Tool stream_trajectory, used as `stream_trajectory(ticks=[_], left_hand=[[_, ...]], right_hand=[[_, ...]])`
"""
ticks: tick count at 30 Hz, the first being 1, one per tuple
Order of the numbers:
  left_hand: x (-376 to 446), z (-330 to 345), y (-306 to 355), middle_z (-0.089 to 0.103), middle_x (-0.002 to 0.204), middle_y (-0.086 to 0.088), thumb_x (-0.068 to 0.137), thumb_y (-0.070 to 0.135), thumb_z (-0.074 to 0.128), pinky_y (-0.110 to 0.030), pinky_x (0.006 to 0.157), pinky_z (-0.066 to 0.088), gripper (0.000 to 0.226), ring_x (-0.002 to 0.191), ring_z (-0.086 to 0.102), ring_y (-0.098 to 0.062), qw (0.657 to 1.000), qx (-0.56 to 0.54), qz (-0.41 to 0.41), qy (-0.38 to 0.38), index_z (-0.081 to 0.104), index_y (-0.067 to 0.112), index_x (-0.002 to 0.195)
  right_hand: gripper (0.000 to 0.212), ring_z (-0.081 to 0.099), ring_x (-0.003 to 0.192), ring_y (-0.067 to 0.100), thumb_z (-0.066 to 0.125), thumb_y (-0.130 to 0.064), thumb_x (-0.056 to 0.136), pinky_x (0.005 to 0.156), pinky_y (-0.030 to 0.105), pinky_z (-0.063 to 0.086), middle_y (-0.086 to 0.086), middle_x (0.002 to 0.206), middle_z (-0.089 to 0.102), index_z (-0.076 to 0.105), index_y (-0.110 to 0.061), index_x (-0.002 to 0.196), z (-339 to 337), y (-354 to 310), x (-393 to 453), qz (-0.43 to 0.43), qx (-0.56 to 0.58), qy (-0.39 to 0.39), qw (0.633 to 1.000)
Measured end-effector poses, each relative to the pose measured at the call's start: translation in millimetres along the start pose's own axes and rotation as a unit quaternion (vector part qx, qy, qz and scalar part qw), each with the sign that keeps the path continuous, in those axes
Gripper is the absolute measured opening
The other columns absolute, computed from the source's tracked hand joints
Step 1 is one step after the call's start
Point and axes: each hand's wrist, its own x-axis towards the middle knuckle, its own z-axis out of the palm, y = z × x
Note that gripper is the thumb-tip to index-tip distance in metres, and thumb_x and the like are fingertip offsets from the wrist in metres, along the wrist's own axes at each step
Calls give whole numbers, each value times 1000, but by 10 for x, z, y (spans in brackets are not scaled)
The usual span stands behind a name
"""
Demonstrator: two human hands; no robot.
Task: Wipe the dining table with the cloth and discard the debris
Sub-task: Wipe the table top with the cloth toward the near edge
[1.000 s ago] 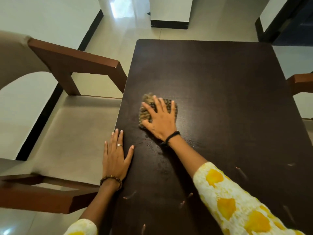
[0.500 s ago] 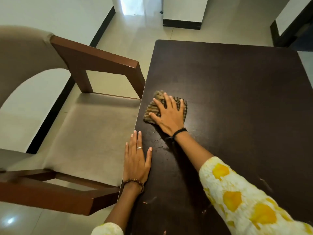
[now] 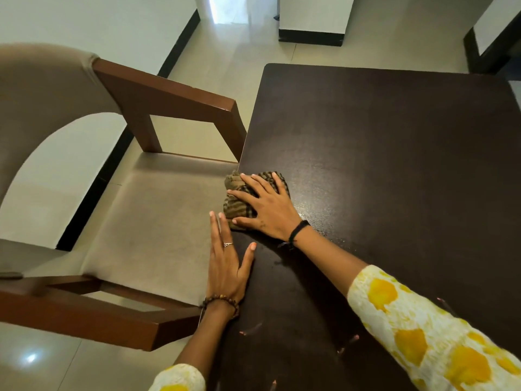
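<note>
Striped cloth [image 3: 239, 204] half-hidden | right hand [image 3: 267, 210] fingers spread | left hand [image 3: 227, 266] flat

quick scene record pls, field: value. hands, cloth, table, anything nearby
right hand: flat on the cloth, fingers spread, pressing it down
left hand: flat at the table's left edge, fingers straight, holding nothing
cloth: brown striped, bunched, at the table's left edge, partly over it
table: dark wood, faint wet sheen beside the cloth
debris: small scraps on the near part of the table
chair: beige seat, brown wooden arms, against the table's left side
wrists: black band on the right, bead bracelet on the left
</note>
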Motion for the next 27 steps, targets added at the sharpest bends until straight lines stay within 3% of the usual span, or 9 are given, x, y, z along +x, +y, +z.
stream_trajectory(ticks=[4, 7, 11, 16, 19, 23, 27], left_hand=[[14, 8, 4, -10, 153, 1, 85, 70, 21, -45, 102, 38, 84, 139, 17, -26, 1000, 14, -3, -12, -7, 18, 145], [16, 9, -3, -7, 153, -3, 86, 68, 24, -46, 102, 39, 83, 138, 19, -27, 1000, 19, 2, -9, -8, 19, 145], [1, 31, -30, -8, 153, -3, 85, 68, 26, -44, 104, 37, 82, 139, 17, -25, 1000, 23, 0, -9, -8, 22, 145], [9, 30, -13, -19, 152, -3, 82, 73, 25, -40, 96, 41, 88, 138, 18, -30, 1000, 23, -12, -8, -3, 21, 147], [3, 21, 8, -21, 151, -3, 81, 74, 25, -37, 100, 33, 91, 137, 8, -19, 1000, 22, -6, 5, -1, 16, 146], [3, 20, 21, -14, 152, -4, 82, 70, 30, -43, 107, 28, 88, 138, 2, -15, 999, 34, -7, 6, 1, 17, 146], [-29, 20, -5, -8, 153, -3, 83, 68, 29, -52, 109, 23, 84, 140, 8, -21, 995, 96, 7, -27, 7, 18, 147]], right_hand=[[70, 16, 142, 20, 19, -71, 79, 111, 50, -7, -1, 155, 19, 30, -40, 141, -103, 305, -195, -18, -19, -17, 1000], [73, 15, 142, 22, 17, -75, 75, 110, 53, -7, -1, 155, 19, 30, -42, 139, -151, 423, -64, 17, -13, -21, 1000], [65, 8, 143, 21, 35, -71, 82, 109, 55, -8, -1, 156, 13, 27, -44, 140, -158, 255, 298, 81, -15, -34, 996], [67, 4, 143, 23, 38, -69, 83, 109, 57, -10, 1, 157, 8, 23, -42, 142, -102, 112, 331, 42, -28, -46, 998], [67, 5, 143, 22, 38, -69, 83, 109, 57, -11, 1, 157, 8, 24, -41, 142, -81, 91, 221, 13, -34, -46, 998], [67, 6, 143, 21, 40, -69, 83, 109, 56, -10, -1, 156, 10, 26, -41, 142, -112, 182, 18, -24, -25, -48, 998], [66, 5, 143, 20, 41, -66, 84, 109, 55, -10, -2, 157, 9, 24, -41, 142, -222, 416, -267, -43, -10, -61, 997]])
